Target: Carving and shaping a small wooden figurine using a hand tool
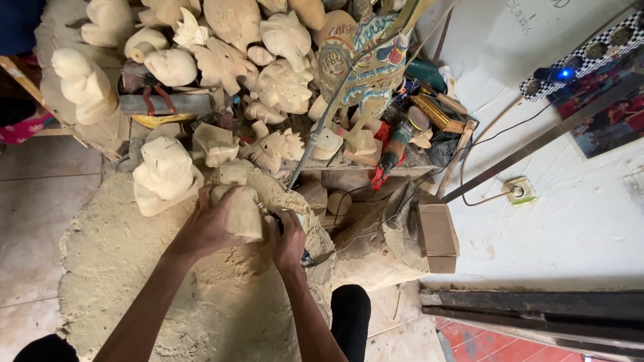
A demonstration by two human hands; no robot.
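Pale wood carving [241,213] clamped in our left hand [204,228], just above sawdust heap [134,268]; right hand [288,238] wrapped round small power tool [278,218] touching carving; we judge: brace firmly, light passes

light: bright, even daylight | shadows: soft; faint | focus: sharp centre; slight wide-angle bending at edges

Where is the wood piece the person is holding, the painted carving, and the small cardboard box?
wood piece [243,213]: head view, on its pale front face between the hands.
painted carving [365,57]: head view, on its colourful middle.
cardboard box [437,231]: head view, on its top flap.
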